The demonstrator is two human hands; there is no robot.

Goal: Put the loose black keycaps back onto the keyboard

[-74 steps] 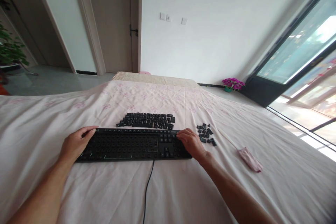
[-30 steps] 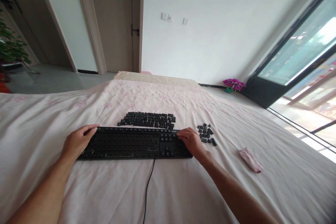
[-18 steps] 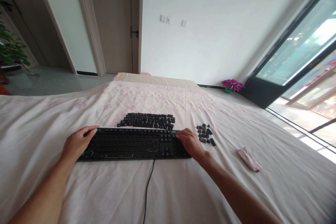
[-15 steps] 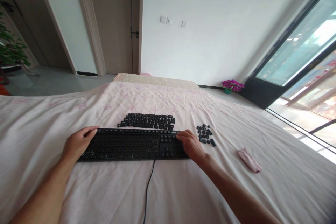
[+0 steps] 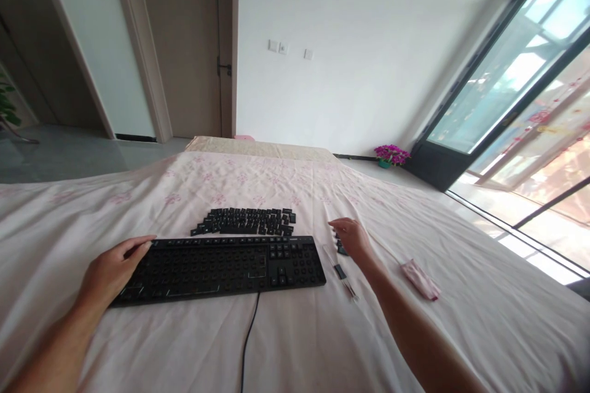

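A black keyboard (image 5: 207, 273), with most of its main keycaps off, lies slightly tilted on the cloth. My left hand (image 5: 113, 267) grips its far left corner, thumb and fingers closed on the edge. My right hand (image 5: 353, 236) is off the keyboard, to its right, over a small group of loose keycaps (image 5: 342, 248) that it mostly covers. Its fingers are drawn together; whatever may be between them is hidden. Just right of the keyboard lies a wire keycap puller (image 5: 340, 271) with a dark middle. Rows of removed keycaps (image 5: 249, 221) sit beyond the keyboard.
A pale flowered cloth (image 5: 286, 344) covers the surface in soft folds. The keyboard's cable (image 5: 249, 334) runs toward me. A pink fabric pouch (image 5: 420, 279) lies at the right. Farther off are a potted purple plant (image 5: 391, 155) and a glass door (image 5: 483, 98).
My right hand has left the keyboard's right end and moved over the loose keycaps, uncovering the puller. The keyboard has turned slightly, its right end farther away. The view has shifted right and up.
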